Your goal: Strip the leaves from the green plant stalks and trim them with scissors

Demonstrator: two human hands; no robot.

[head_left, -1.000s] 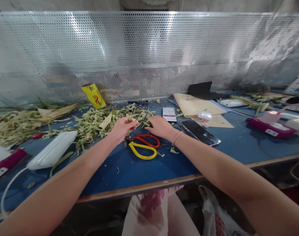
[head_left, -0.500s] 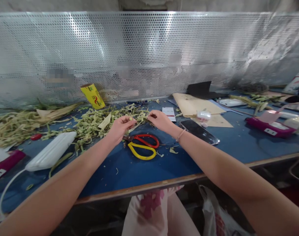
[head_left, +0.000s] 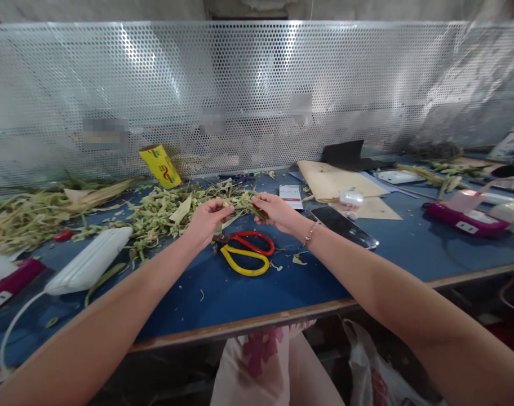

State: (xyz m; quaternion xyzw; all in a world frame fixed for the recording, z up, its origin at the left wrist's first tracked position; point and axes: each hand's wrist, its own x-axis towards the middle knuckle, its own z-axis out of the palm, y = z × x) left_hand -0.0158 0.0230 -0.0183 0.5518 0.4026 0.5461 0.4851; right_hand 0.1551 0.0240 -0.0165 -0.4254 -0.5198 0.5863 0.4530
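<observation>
Above the blue table (head_left: 367, 265), my left hand (head_left: 207, 219) is closed, pinching a small pale green piece of plant at its fingertips. My right hand (head_left: 274, 211) is closed too, gripping a thin green stem that runs between both hands. Both hands hover just over the edge of a heap of green plant trimmings (head_left: 168, 210). Scissors with one red and one yellow handle (head_left: 245, 251) lie on the table right below my hands, untouched.
A black phone (head_left: 345, 226) and a small white card (head_left: 291, 195) lie right of my hands. A yellow roll (head_left: 160, 164) leans against the perforated metal screen (head_left: 257, 90). A white device with a cable (head_left: 88, 259) sits at left, brown paper (head_left: 333, 181) and pink devices (head_left: 464, 219) at right.
My right hand lifted off the table and came up level with the left, drawing the stem from the heap. The left hand stayed nearly still.
</observation>
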